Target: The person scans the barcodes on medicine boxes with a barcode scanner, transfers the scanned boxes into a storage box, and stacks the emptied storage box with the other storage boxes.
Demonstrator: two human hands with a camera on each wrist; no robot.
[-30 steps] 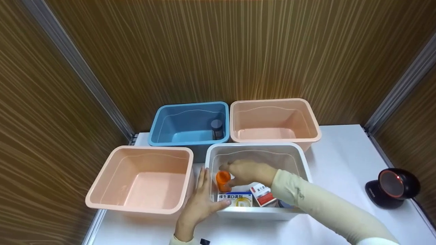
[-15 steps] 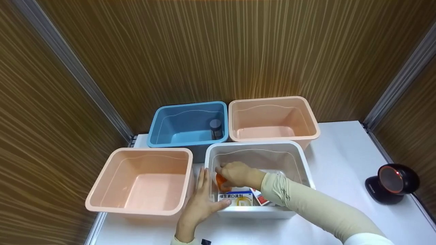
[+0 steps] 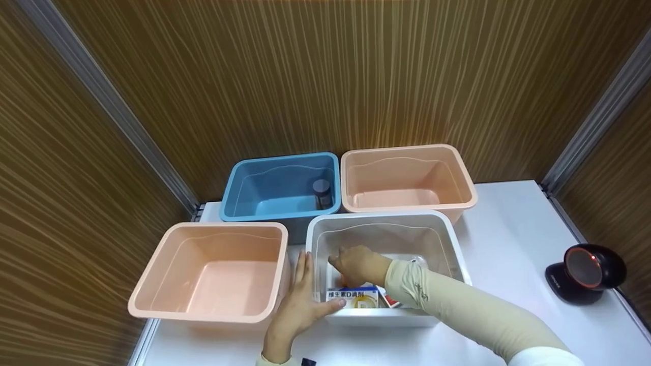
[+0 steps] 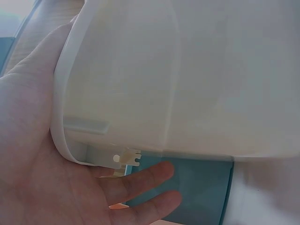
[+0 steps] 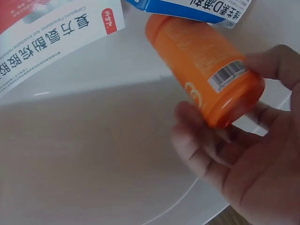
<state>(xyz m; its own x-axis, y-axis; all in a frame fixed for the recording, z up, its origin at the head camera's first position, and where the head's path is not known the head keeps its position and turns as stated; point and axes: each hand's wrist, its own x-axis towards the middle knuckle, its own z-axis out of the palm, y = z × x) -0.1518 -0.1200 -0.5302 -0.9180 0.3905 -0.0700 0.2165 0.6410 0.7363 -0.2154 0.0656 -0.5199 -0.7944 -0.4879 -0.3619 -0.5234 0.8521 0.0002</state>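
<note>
Inside the white bin (image 3: 381, 318), my right hand (image 3: 358, 265) grips an orange bottle (image 5: 206, 70) near one end, thumb on one side and fingers on the other. The bottle lies tilted, its far end by a blue-and-white vitamin D drops box (image 3: 353, 298). A red-and-white medicine box (image 5: 56, 40) sits beside it, mostly covered by my right sleeve in the head view. My left hand (image 3: 300, 302) rests at the bin's front left corner, fingers straight along the outer side and thumb over the front rim.
A blue bin (image 3: 274, 206) behind holds a dark-capped bottle (image 3: 322, 194). Peach bins stand at the left (image 3: 229, 284) and back right (image 3: 402, 195). A black round device (image 3: 590, 272) with a red light is on the right. Wood-patterned walls (image 3: 325, 76) enclose the table.
My right hand has come down onto the orange bottle, gripped it and shifted it right; the bottle is now largely hidden under the hand. My left hand has stayed put.
</note>
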